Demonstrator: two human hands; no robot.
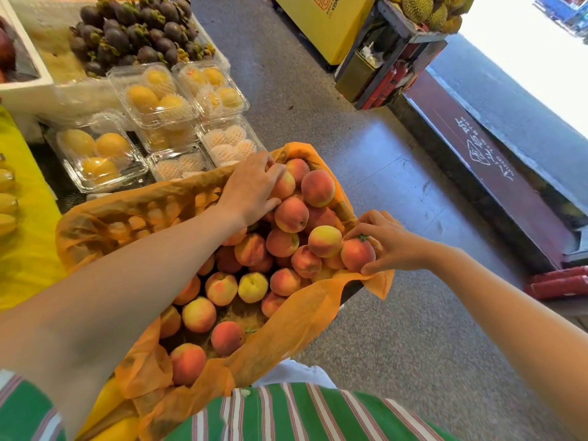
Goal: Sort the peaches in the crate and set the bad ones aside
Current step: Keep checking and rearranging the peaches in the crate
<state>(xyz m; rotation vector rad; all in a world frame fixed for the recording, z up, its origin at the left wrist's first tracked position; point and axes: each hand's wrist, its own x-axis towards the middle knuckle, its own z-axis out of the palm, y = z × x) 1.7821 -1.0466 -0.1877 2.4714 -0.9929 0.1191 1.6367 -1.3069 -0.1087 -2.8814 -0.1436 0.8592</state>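
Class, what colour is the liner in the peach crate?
The liner is orange, head view.

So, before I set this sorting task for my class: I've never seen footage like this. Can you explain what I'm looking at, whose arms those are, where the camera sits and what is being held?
There is no machine here: both arms belong to one person working bare-handed. The single picture comes from a wide-angle camera worn on the person's head, looking forward and down, which is why the arms reach in from the bottom. In front stands a crate lined with orange wrap and full of peaches. The right hand holds one peach, which has a green leaf on top, at the crate's right edge. The left hand lies over peaches at the far end; whether it grips one is unclear. Beyond are clear boxes of yellow fruit and dark mangosteens.
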